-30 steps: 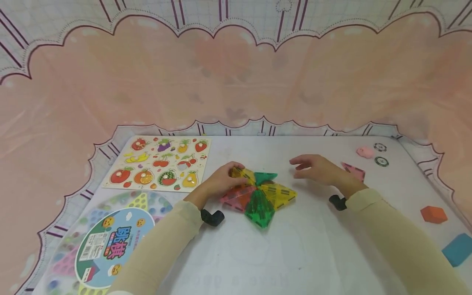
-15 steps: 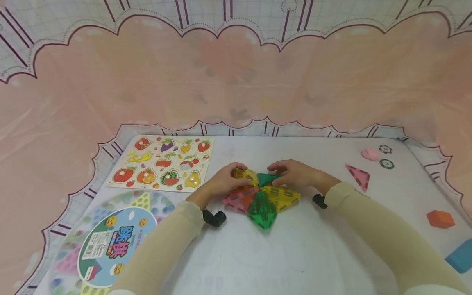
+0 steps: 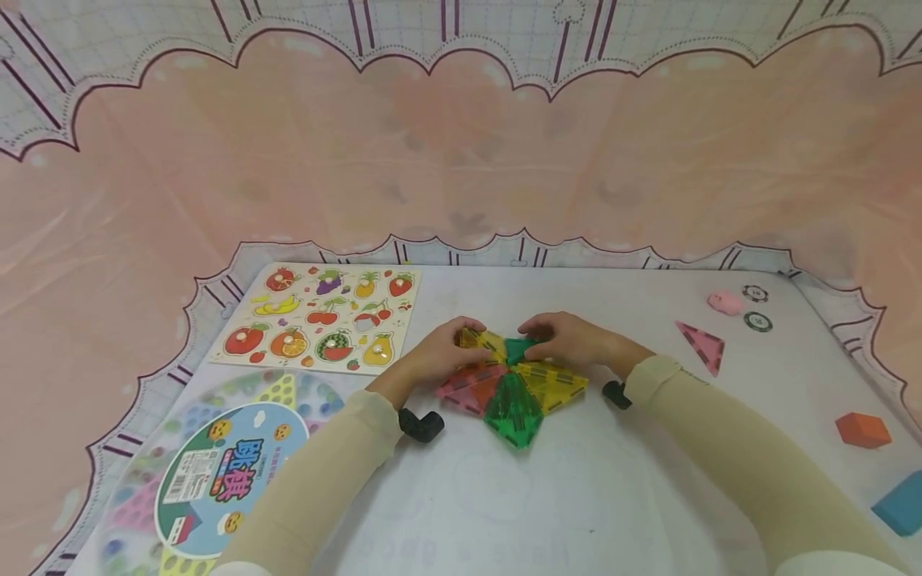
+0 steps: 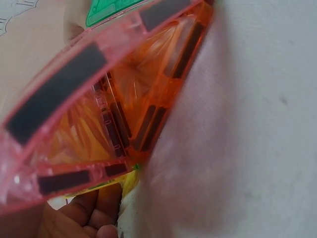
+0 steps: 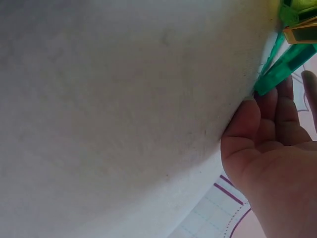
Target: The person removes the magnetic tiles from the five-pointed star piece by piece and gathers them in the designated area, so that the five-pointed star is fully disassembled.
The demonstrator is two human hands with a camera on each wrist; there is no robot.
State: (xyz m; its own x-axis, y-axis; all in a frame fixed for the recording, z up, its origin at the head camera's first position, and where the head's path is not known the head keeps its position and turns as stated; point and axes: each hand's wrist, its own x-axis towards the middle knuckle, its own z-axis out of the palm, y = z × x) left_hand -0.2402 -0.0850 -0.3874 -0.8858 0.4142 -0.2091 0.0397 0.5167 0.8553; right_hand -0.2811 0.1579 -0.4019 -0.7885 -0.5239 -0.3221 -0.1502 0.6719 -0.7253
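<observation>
Translucent magnetic tiles meet in a star shape on the table, mid-view in the head view. My left hand (image 3: pixel 439 354) pinches the yellow tile (image 3: pixel 484 344) at the back left; in the left wrist view its curled fingers show below a pink tile (image 4: pixel 54 99). My right hand (image 3: pixel 572 340) holds the green tile (image 3: pixel 516 350) at the back, fingers behind and thumb in front. In the right wrist view that green tile (image 5: pixel 285 69) meets the fingertips. A front green tile (image 3: pixel 515 416), a right yellow tile (image 3: pixel 551 386) and an orange tile (image 4: pixel 143 79) complete the visible group.
A fruit puzzle board (image 3: pixel 317 316) lies back left, with a round board-game box (image 3: pixel 216 480) in front of it. To the right are a loose pink triangle tile (image 3: pixel 703 347), a pink pig figure (image 3: pixel 724 302), two chips (image 3: pixel 757 322), an orange block (image 3: pixel 863 430) and a blue block (image 3: pixel 900 504).
My right hand has come left from above the bare table and taken hold of the back green tile. The left hand keeps its grip on the yellow tile.
</observation>
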